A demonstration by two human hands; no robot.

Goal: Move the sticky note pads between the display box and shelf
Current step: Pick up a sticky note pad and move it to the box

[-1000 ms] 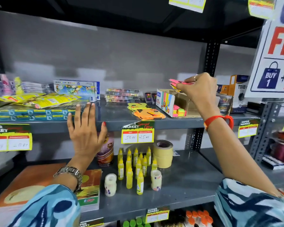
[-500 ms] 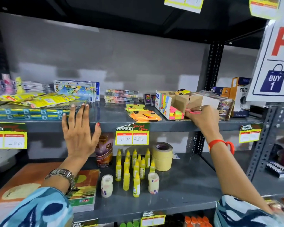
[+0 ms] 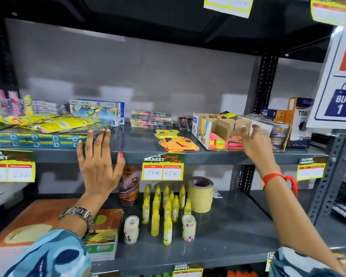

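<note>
A cardboard display box (image 3: pixel 218 124) stands on the upper grey shelf (image 3: pixel 136 145). Pink and green sticky note pads (image 3: pixel 218 141) fill its front compartment. A stack of pink pads (image 3: pixel 234 144) lies in the compartment to the right. My right hand (image 3: pixel 255 145) is at that compartment, fingertips up against the box's inner wall and just above the pink stack, with no pad visible in the fingers. Orange pads (image 3: pixel 180 144) and yellow pads (image 3: pixel 168 133) lie on the shelf left of the box. My left hand (image 3: pixel 100 164) is spread flat against the shelf's front edge.
Flat packets (image 3: pixel 48 122) and boxes crowd the shelf's left part, and paint sets (image 3: pixel 151 118) stand behind the loose pads. Jars and cartons (image 3: pixel 299 120) sit right of the box. The lower shelf holds glue bottles (image 3: pixel 164 208), tape rolls (image 3: pixel 201 193) and notebooks. A price tag (image 3: pixel 162 168) hangs from the edge.
My right hand came down from above the box with a pink pad into the right compartment, and the pad no longer shows in its fingers. My left hand stayed on the shelf edge.
</note>
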